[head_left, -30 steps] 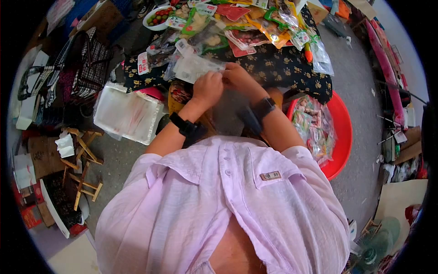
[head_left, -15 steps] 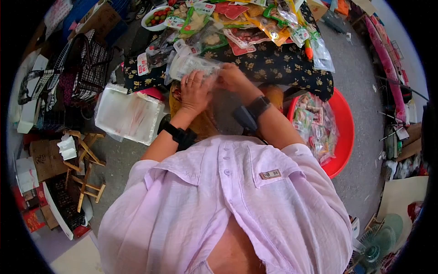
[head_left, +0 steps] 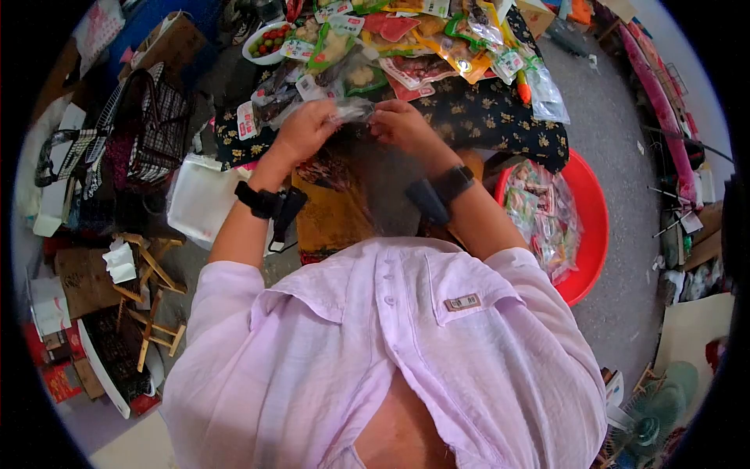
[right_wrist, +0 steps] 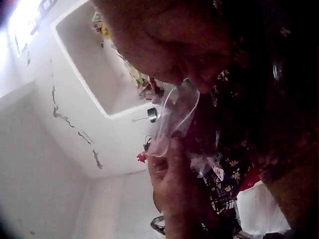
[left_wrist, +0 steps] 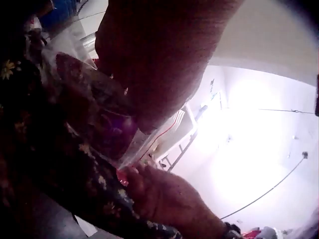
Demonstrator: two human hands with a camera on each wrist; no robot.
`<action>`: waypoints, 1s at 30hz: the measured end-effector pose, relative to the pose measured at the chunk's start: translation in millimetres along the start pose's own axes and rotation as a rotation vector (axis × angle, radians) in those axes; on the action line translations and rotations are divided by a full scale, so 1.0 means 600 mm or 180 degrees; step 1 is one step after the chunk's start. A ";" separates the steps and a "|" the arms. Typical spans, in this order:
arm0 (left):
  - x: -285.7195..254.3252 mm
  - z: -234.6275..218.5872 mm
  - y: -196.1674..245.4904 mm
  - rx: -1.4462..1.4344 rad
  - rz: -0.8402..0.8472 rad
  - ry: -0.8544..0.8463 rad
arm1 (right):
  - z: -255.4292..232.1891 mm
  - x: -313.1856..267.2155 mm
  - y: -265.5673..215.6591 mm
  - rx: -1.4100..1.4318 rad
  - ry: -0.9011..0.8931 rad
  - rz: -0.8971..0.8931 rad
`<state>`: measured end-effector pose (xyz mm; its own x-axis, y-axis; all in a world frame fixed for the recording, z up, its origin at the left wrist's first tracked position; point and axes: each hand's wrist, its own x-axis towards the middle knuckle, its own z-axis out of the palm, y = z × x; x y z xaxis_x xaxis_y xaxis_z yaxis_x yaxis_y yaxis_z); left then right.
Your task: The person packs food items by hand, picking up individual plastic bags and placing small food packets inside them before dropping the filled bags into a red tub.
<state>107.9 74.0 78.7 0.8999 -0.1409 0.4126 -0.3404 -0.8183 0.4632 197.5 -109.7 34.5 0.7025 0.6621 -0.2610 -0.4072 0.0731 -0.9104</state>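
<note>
- Up and to the left goes the left hand (head_left: 301, 131), no longer lying flat on the clear bag (head_left: 351, 111) as half a second ago; the right hand (head_left: 405, 131) has barely shifted.
- Now the left hand's fingers curl round one end of the bag, and the right hand pinches the other.
- That bag stretches between them at upper centre of the head view, at the near edge of the floral-covered table (head_left: 469, 117), its plastic looking bunched; I can't tell what, if anything, is inside.
- With both ends gripped, I'd judge the handling has turned from smoothing to working the bag's edge.
- Colourful packets (head_left: 422, 70) crowd the top; a red basin (head_left: 598, 234) holds more at right.
</note>
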 end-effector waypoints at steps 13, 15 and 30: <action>0.076 -0.083 0.042 -0.1872 -0.0888 0.0403 | 0.008 -0.042 -0.090 -0.0472 0.0035 -0.1595; 0.074 -0.077 0.043 -0.1879 -0.0874 0.0409 | 0.007 -0.055 -0.098 -0.0651 -0.0220 -0.1472; 0.047 -0.015 0.065 -0.4448 -0.0663 0.0627 | -0.002 -0.120 -0.145 -0.1125 0.0238 -0.1863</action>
<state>117.6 43.3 115.5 0.9536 0.0850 0.2889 -0.2975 0.4148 0.8599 183.1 -164.6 131.8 0.7924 0.5335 0.2958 0.2576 0.1470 -0.9550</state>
